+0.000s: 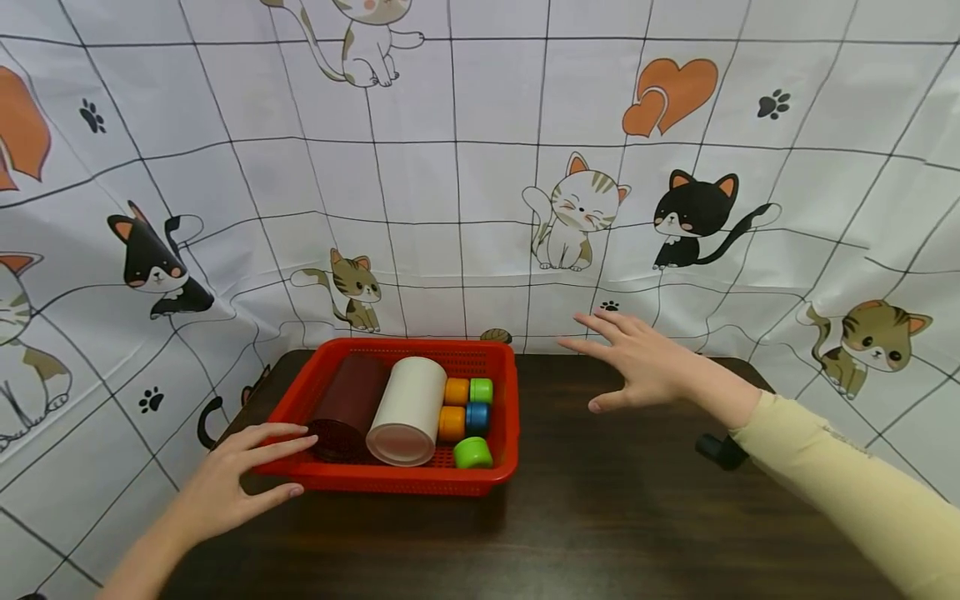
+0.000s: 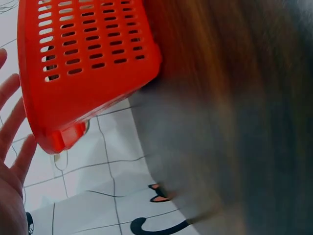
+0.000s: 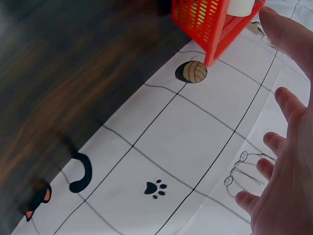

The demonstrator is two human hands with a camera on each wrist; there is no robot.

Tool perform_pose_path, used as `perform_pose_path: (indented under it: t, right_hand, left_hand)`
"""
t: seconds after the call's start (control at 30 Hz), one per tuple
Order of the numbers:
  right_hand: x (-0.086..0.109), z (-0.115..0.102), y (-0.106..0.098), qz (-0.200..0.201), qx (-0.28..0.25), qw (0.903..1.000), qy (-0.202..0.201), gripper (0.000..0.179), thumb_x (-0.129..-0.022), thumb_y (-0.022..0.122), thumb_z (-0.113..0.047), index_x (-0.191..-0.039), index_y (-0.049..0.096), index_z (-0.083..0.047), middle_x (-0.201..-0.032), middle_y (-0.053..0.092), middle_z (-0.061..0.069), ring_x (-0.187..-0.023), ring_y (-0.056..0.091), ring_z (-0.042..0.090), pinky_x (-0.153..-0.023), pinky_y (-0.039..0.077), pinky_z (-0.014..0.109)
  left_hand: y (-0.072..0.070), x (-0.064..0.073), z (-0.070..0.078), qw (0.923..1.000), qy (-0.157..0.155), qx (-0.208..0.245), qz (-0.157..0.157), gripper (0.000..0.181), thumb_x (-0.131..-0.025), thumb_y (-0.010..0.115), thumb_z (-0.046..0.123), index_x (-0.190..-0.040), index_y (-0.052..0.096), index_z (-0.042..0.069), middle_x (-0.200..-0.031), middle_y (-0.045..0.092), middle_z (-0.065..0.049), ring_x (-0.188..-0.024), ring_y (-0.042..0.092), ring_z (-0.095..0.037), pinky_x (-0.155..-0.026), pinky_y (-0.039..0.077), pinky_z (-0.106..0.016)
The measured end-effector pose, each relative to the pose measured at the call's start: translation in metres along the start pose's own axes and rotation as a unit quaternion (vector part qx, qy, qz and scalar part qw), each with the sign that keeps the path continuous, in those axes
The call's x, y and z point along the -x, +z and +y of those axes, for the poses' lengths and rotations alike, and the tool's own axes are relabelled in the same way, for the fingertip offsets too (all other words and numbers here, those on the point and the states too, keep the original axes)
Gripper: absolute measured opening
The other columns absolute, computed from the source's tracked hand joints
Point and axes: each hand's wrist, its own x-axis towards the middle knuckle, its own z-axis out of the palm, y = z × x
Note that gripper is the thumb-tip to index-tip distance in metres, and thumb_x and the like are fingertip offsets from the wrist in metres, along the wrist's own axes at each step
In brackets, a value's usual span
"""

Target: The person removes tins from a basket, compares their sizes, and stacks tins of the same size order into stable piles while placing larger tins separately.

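Observation:
A red plastic basket (image 1: pixel 465 482) with slotted walls sits on the dark wooden table. Inside it lie a dark brown cylinder (image 1: pixel 352 400) and a cream-white cylinder (image 1: pixel 411 400) side by side. Several small round pieces fill its right end: orange (image 1: pixel 452 423), blue (image 1: pixel 477 418) and green (image 1: pixel 473 452). My left hand (image 1: pixel 232 475) is spread at the basket's left front corner, its fingertips overlapping the rim in the head view. Right of the basket, my right hand (image 1: pixel 647 362) hovers with fingers spread and nothing in them.
A white sheet (image 1: pixel 495 192) printed with cats, hearts and grid lines hangs behind and around the table. The dark wooden tabletop (image 1: pixel 600 517) stretches to the right and front of the basket. A small black object (image 1: pixel 720 451) shows beside the right sleeve.

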Motion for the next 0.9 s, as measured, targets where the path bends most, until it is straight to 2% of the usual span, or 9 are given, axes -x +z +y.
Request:
perform_pose_path:
  t: [0.13, 0.43, 0.67, 0.9]
  right_hand:
    - [-0.015, -0.004, -0.003, 0.001, -0.014, 0.9998, -0.010, 0.090, -0.080, 0.069, -0.064, -0.156, 0.029, -0.034, -0.165, 0.020, 0.010, -0.150, 0.019, 0.041, -0.114, 0.023, 0.068]
    - [-0.053, -0.018, -0.010, -0.007, -0.028, 0.9991, -0.033, 0.086, -0.082, 0.069, -0.060, -0.154, 0.033, -0.032, -0.166, 0.018, 0.010, -0.151, 0.018, 0.040, -0.114, 0.024, 0.068]
    - [-0.084, -0.033, -0.009, -0.028, -0.042, 0.9977, -0.044, 0.087, -0.082, 0.070, -0.060, -0.155, 0.033, -0.030, -0.166, 0.018, 0.010, -0.151, 0.019, 0.041, -0.117, 0.022, 0.064]
    - [-0.113, -0.043, -0.004, -0.037, -0.043, 0.9966, -0.060, 0.086, -0.083, 0.072, -0.056, -0.155, 0.032, -0.030, -0.167, 0.017, 0.008, -0.151, 0.020, 0.037, -0.117, 0.026, 0.060]
  left_hand:
    - [0.005, 0.007, 0.001, 0.9994, -0.001, 0.016, 0.029, 0.063, -0.060, 0.094, 0.019, -0.118, 0.072, 0.031, -0.117, 0.066, 0.008, -0.109, 0.050, 0.000, -0.089, 0.038, -0.023]
    - [0.014, 0.018, -0.001, 0.9972, -0.030, 0.044, 0.053, 0.057, -0.059, 0.093, 0.009, -0.110, 0.076, 0.030, -0.108, 0.066, 0.016, -0.103, 0.049, 0.006, -0.087, 0.038, -0.009]
    - [0.016, 0.016, -0.003, 0.9973, -0.017, 0.038, 0.060, 0.053, -0.058, 0.092, 0.006, -0.103, 0.078, 0.031, -0.104, 0.065, 0.016, -0.100, 0.049, 0.004, -0.082, 0.040, -0.009]
    - [0.018, 0.014, -0.005, 0.9964, -0.007, 0.044, 0.072, 0.052, -0.057, 0.091, 0.002, -0.099, 0.079, 0.029, -0.099, 0.067, 0.013, -0.097, 0.048, 0.005, -0.080, 0.040, -0.007]
